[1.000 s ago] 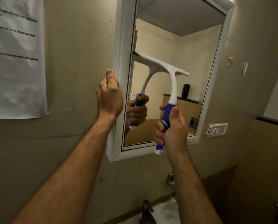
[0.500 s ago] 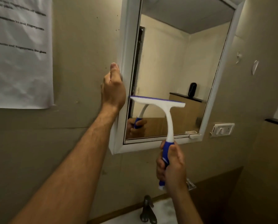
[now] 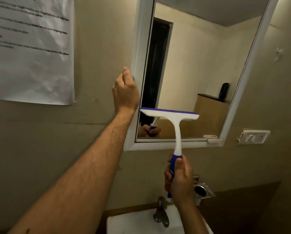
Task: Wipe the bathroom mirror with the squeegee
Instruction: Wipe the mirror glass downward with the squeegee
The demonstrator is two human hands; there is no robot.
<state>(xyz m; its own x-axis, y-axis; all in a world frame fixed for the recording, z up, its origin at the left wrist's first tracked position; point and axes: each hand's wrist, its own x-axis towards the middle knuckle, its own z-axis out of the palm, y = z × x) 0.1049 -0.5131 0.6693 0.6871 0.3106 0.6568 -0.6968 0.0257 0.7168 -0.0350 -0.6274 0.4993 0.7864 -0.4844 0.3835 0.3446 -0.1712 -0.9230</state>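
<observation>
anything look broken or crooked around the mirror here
Yes. The switch plate right of the mirror sits tilted, its left edge apparently off the wall. The paper notice on the left is wrinkled. The squeegee looks intact.

We cannot read the blurred print on the wall notice (image 3: pixel 31 48). Mirror (image 3: pixel 200 65) top is cut off by the frame edge. Right hand (image 3: pixel 179 181) hides the squeegee (image 3: pixel 176 132) grip.
</observation>
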